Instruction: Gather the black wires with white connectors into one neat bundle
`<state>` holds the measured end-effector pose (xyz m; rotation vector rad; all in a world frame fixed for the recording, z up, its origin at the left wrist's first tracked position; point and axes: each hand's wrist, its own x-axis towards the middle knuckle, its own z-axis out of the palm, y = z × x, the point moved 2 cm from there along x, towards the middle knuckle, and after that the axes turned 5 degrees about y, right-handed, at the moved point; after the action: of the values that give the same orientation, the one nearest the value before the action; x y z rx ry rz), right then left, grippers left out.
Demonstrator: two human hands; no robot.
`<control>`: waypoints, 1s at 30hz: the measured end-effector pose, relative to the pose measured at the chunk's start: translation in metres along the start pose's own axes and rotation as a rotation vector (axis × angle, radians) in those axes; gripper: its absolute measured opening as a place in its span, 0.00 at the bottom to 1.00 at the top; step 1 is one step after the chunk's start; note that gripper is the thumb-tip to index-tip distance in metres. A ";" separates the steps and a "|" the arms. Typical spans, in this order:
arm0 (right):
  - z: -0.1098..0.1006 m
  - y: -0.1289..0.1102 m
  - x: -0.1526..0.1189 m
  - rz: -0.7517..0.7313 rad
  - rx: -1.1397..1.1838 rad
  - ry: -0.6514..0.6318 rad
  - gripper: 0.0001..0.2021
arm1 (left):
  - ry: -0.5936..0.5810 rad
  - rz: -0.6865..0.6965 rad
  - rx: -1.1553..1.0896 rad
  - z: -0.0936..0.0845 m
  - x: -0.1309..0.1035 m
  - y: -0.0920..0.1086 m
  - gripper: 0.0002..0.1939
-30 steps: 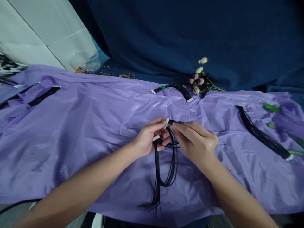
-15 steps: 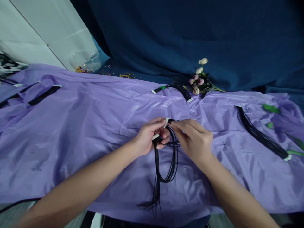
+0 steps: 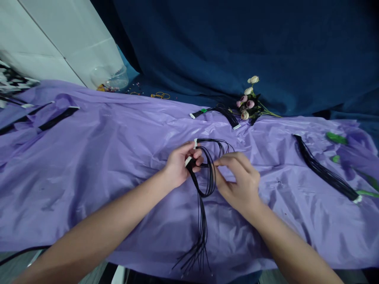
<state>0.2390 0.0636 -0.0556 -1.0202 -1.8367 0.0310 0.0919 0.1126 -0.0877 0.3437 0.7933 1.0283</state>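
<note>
A right hand shifts from the upper white connector to looping black wires above a purple sheet
The connector, gripped between thumb and fingers of the left hand, now rests in that hand's hold alone, its strands arching free; a lower white connector sits against the same curled fingers. Right thumb and forefinger nearly meet beside the loop, though whether they pinch a strand cannot be told

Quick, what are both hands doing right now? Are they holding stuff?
Left hand: closed, holding white plugs with black wires.
Right hand: fingers bent beside the wires; can't tell if they pinch any.
</note>
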 end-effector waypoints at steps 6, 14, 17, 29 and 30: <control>0.021 -0.005 -0.013 0.360 0.293 -0.375 0.06 | 0.025 0.122 0.063 0.002 -0.003 -0.001 0.05; 0.030 0.005 -0.022 0.669 0.486 -0.422 0.08 | -0.007 0.187 0.096 0.002 -0.003 -0.002 0.06; 0.033 0.007 -0.024 0.755 0.537 -0.417 0.07 | -0.014 0.193 0.103 0.003 -0.003 -0.003 0.05; 0.040 0.006 -0.020 1.117 0.688 -0.404 0.11 | 0.002 0.196 0.113 0.002 -0.001 -0.006 0.05; 0.041 0.007 -0.020 1.131 0.697 -0.397 0.11 | 0.001 0.195 0.109 0.002 -0.001 -0.006 0.05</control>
<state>0.2152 0.0708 -0.0942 -1.4289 -1.1556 1.5111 0.0968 0.1087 -0.0894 0.5219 0.8307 1.1696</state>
